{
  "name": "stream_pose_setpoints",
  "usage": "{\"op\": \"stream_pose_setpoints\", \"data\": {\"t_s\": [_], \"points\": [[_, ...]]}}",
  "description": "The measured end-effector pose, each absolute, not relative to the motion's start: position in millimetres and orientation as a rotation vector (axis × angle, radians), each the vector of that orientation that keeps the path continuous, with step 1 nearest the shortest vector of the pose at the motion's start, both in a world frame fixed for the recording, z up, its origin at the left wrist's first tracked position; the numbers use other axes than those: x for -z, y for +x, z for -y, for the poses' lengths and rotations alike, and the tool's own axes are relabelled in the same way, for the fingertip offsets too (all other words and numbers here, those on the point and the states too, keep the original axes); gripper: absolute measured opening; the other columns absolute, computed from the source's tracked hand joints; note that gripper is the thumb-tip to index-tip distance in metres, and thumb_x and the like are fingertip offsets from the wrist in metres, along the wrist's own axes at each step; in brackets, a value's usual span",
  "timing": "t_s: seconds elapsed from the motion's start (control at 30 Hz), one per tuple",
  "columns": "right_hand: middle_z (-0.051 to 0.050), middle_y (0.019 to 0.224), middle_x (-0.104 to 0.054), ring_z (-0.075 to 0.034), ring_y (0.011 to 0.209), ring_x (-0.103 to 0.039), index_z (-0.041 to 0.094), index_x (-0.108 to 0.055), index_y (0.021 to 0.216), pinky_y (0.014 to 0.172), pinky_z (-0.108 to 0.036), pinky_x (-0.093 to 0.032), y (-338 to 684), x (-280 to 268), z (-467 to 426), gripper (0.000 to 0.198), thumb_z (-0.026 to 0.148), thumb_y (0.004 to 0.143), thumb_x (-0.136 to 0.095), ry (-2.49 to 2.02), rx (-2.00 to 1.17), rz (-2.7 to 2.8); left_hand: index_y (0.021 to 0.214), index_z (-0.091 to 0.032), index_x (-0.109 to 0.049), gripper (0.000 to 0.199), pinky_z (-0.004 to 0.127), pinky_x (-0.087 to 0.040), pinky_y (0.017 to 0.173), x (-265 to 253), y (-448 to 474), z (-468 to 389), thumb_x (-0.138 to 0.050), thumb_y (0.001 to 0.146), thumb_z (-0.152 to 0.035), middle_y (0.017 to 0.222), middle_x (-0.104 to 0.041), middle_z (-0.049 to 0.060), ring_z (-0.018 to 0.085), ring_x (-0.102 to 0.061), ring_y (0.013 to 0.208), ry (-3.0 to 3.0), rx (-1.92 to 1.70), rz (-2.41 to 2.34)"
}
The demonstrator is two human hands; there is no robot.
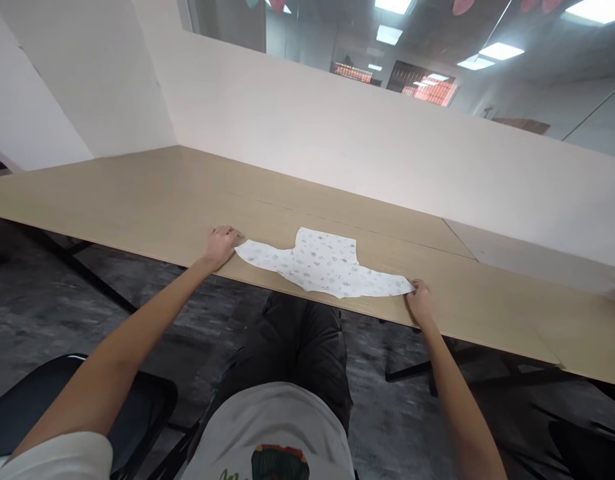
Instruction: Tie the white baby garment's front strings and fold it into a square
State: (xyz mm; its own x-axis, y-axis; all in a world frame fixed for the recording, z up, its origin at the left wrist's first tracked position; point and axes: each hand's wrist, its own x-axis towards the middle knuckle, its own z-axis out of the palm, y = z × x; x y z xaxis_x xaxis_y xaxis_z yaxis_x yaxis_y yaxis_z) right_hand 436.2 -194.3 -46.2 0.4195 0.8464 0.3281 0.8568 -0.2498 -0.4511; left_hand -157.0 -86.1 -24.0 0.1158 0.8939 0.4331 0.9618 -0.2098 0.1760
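Observation:
A small white baby shirt [327, 263] with a scattered tiny print lies spread on the table, near its front edge. Its body points away from me and its sleeves stretch out to both sides. At the tip of the left sleeve, my left hand [221, 247] is closed, fingers pinched on the cloth against the tabletop. My right hand [420, 301] grips the end of the right sleeve between thumb and fingers. The sleeves look pulled nearly straight between my two hands.
The long tan table [137, 193] runs along a white wall [337, 140] with a window above it. A black chair [152, 393] stands at lower left, and dark chair parts are at lower right. A blurred shape shows at the table's far right edge.

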Motion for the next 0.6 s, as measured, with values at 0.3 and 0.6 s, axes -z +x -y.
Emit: {"op": "stream_pose_setpoints", "data": {"t_s": [0.3, 0.6], "points": [[-0.012, 0.087, -0.067, -0.025, 0.081, -0.062, 0.014, -0.059, 0.105, 0.075, -0.035, -0.048, 446.2, 44.4, 186.7, 0.04, 0.046, 0.084, -0.044, -2.024, -0.247, 1.186, 0.11, -0.017, -0.073, 0.055, 0.037, -0.047, 0.087, 36.1, -132.0, 82.0, -0.034, 0.092, -0.052, 0.113, -0.072, 0.012, 0.029, -0.064, 0.106, -2.132, 0.956, 2.41], [-0.008, 0.09, -0.059, -0.021, 0.083, -0.057, 0.011, -0.053, 0.117, 0.078, -0.032, -0.046, 387.5, 2.7, 171.2, 0.042, 0.03, 0.08, -0.049, -1.918, -0.085, 1.297, 0.121, -0.017, -0.067, 0.051, 0.03, -0.05, 0.086, 38.1, -133.0, 84.2, -0.058, 0.075, -0.037, 0.107, -0.072, 0.008, 0.023, -0.065, 0.095, -2.25, 1.085, 2.353]]}}
